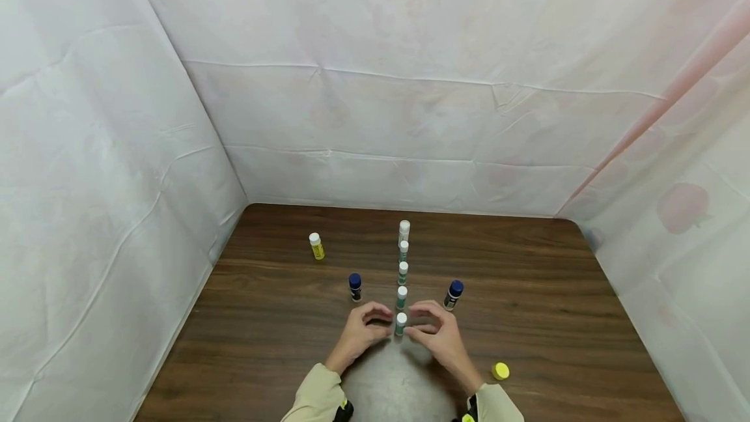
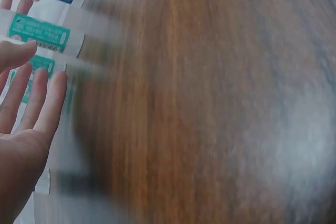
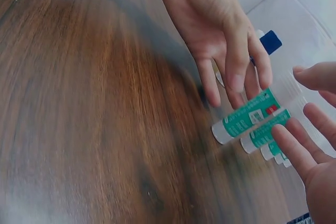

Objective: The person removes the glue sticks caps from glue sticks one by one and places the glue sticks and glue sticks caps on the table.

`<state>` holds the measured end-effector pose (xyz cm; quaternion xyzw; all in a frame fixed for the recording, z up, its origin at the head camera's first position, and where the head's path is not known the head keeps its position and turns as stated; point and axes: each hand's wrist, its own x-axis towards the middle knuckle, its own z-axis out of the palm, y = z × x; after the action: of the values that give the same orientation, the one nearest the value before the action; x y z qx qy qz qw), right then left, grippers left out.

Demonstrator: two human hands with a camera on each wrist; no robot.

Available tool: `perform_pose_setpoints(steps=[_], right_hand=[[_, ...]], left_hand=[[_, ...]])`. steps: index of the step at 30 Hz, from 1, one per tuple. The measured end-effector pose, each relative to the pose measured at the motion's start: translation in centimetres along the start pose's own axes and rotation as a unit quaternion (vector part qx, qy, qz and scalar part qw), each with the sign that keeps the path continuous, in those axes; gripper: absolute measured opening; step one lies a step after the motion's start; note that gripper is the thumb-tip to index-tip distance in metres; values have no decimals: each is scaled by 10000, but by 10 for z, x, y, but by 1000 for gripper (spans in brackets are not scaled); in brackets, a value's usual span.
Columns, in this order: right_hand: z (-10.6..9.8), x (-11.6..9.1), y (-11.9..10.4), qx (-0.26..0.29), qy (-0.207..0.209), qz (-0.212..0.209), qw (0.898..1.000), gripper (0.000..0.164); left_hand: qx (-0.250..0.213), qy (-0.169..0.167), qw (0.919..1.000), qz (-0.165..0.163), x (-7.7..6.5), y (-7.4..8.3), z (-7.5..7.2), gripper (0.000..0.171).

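Well, the nearest green tube [image 1: 401, 327] stood upright on the table [image 1: 263, 318], right between my hands. It looked like a glue stick. My left hand [image 1: 356, 335] was on one side and my right hand [image 1: 443, 337] was on the other. My fingers were loose and bent a little, not wrapped round anything. The hands were apart, with the tube in the gap. I could not tell if a fingertip touched it. I think they were on both sides so the tube would stay straight and not tip.

Behind it, three more green tubes [image 1: 401, 298] and one white tube [image 1: 404, 231] made a line going away from me. They stood one behind the other, I guess so the line was neat. That made four green and one white, five in all.

Two blue-capped tubes [image 1: 355, 287] stood outside the line, one left and one right. One yellow tube [image 1: 318, 249] with a white top stood farther off on the left. One yellow cap [image 1: 500, 371] was near my right sleeve [image 1: 498, 404], but I could not tell if a tube was under it. Pale cloth walls [image 1: 375, 116] hung around the table.
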<state>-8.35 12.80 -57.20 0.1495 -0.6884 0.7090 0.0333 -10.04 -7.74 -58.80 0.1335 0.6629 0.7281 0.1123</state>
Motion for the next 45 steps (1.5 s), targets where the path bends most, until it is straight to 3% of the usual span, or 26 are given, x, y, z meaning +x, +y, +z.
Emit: perform_pose_setpoints(steps=[5, 11, 17, 30, 38, 45], right_hand=[[7, 2, 3, 95, -87, -67, 9999, 39], [16, 3, 1, -33, -116, 12, 9999, 35], [21, 4, -20, -381, -44, 210, 9990, 27], [21, 5, -41, -407, 149, 395, 9983, 25], [20, 5, -57, -409, 224, 128, 9988, 25], [18, 4, -74, -346, 66, -200, 9992, 25]], left_hand=[[156, -105, 9996, 192, -2, 10, 6, 31], [357, -134, 9985, 397, -4, 7, 11, 27], [424, -93, 9988, 221, -3, 9, 15, 23], [403, -52, 9991, 81, -7, 18, 17, 25], [672, -201, 9964, 467, -8, 36, 16, 26], [1142, -148, 9860, 1203, -11, 59, 14, 24]])
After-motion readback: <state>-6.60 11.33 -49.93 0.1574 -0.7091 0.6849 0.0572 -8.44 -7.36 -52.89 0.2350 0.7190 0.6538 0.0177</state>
